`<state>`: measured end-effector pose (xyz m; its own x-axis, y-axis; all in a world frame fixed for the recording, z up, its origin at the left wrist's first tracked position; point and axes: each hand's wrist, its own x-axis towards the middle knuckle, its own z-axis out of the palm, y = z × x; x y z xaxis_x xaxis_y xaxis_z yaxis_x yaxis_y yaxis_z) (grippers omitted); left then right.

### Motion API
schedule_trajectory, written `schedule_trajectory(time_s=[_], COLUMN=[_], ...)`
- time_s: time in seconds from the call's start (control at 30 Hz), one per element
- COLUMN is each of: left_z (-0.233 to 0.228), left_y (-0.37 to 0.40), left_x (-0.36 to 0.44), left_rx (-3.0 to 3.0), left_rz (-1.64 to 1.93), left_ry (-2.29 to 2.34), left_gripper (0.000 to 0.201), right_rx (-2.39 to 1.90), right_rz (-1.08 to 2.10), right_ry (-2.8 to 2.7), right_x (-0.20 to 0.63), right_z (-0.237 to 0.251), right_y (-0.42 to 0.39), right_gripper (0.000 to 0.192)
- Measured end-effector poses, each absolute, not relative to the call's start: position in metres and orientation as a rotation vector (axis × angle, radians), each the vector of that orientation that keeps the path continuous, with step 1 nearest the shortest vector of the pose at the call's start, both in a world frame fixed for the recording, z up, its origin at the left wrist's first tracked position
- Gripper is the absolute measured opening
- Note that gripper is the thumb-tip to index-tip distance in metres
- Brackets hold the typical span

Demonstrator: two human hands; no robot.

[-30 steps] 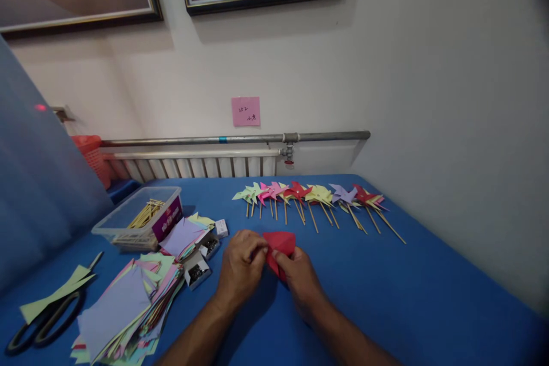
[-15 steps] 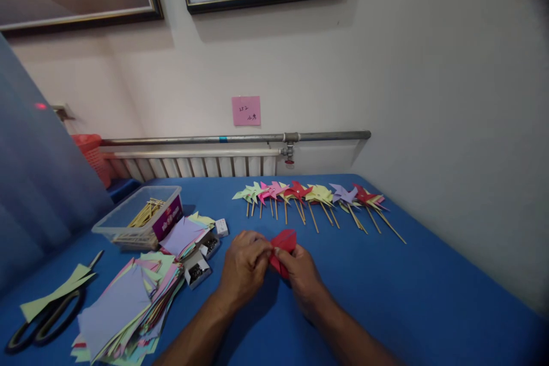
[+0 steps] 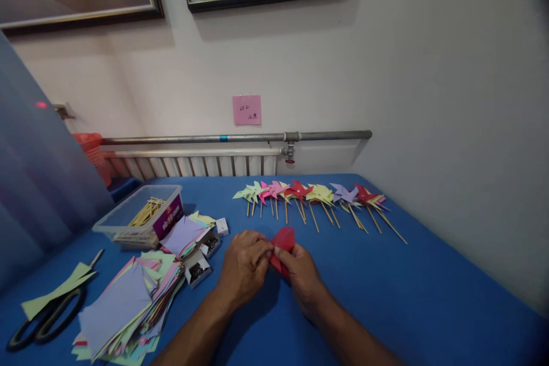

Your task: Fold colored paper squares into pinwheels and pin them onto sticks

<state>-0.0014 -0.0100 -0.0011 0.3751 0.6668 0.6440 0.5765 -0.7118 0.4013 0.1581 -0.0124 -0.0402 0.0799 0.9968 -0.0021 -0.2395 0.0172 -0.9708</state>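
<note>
Head view: left hand (image 3: pixel 245 266) and right hand (image 3: pixel 302 274) pinch red paper (image 3: pixel 283 247) between fingertips. Finished pinwheels (image 3: pixel 315 197) lie well beyond.

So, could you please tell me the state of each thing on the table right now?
red paper: folded, pinched by both hands
left hand: gripping the paper
right hand: gripping the paper
finished pinwheels: lying flat in a row
clear plastic box: lidless, holding sticks
scissors: lying flat, blades shut as far as shows
coloured paper stack: loosely fanned
small pin boxes: open
</note>
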Motion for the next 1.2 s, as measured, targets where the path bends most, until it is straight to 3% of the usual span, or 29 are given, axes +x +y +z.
schedule_trajectory(time_s=[0.63, 1.2], left_z=[-0.0055, -0.0019], left_y=[-0.0087, -0.0130], left_x=[0.0001, -0.0007], left_rx=[2.586, 2.633], left_rz=[1.324, 1.255], left_ry=[1.196, 1.206], left_gripper=[0.028, 0.024], right_rx=[-0.884, -0.941], right_rz=[1.405, 1.380], right_ry=[-0.852, -0.908], right_x=[0.1591, 0.1601], right_z=[-0.0364, -0.0310], right_y=[-0.0151, -0.0147], right_gripper=[0.042, 0.028])
